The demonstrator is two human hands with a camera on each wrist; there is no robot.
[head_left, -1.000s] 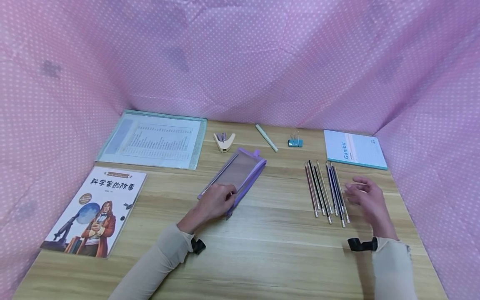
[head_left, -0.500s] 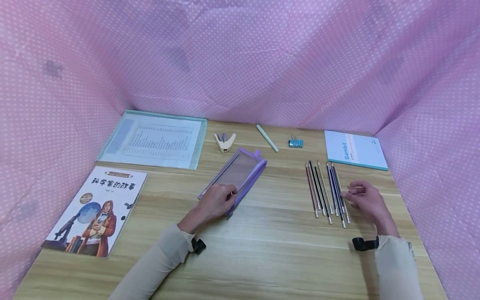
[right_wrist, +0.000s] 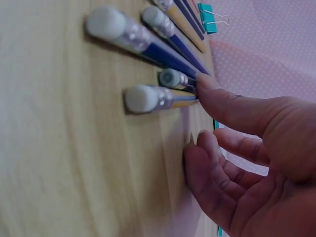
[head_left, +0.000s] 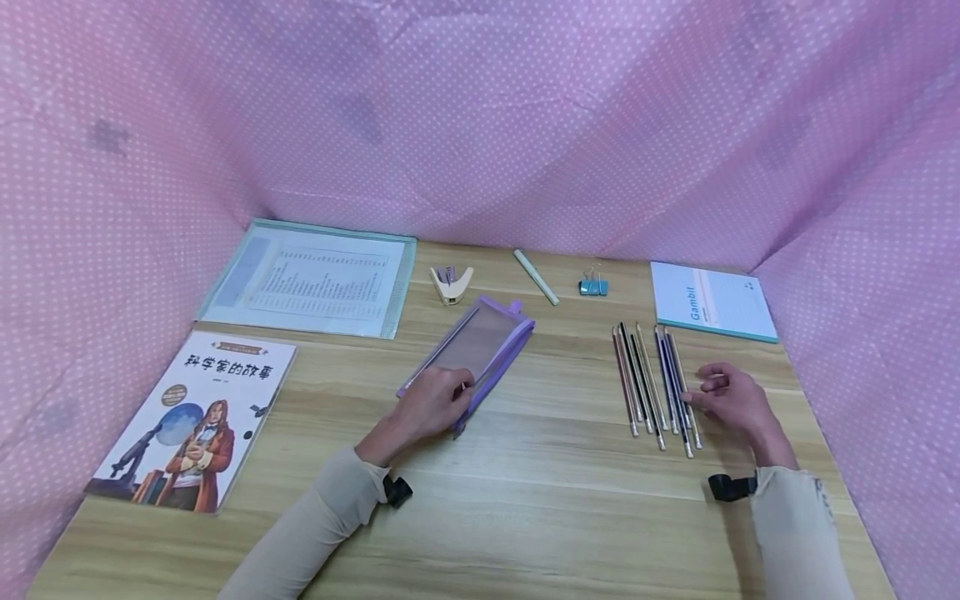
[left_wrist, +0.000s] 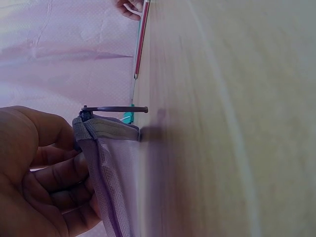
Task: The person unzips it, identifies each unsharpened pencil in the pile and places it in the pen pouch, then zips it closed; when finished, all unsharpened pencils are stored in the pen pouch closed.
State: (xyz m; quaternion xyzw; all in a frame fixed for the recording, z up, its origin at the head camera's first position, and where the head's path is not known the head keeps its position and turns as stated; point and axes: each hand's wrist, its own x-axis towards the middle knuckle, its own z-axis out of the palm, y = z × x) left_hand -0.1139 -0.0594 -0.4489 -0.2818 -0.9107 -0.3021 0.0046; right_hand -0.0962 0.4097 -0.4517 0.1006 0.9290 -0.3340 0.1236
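A purple mesh pencil case (head_left: 491, 329) lies slanted at the middle of the table, a slim pencil-like stick along its left side. My left hand (head_left: 431, 404) pinches its near end; in the left wrist view the fingers (left_wrist: 64, 177) curl against the case beside its zipper pull (left_wrist: 116, 109). Several pencils (head_left: 641, 383) lie to the right in two loose groups, eraser ends toward me. My right hand (head_left: 738, 404) is beside the right-hand group. Its thumb touches the outer pencils (right_wrist: 163, 100), while the other fingers (right_wrist: 200, 168) rest low, apart from the thumb.
Along the back are a document folder (head_left: 315, 279), a small cream stapler (head_left: 452, 287), a pale green pen (head_left: 536, 277), a teal binder clip (head_left: 592, 287) and a light blue notebook (head_left: 714, 300). A book (head_left: 198, 425) lies at the left. Pink dotted cloth (head_left: 480, 125) surrounds the table.
My right hand has shifted slightly right and down, and its thumb has come to the outer pencils. The left hand and pencil case have stayed in place.
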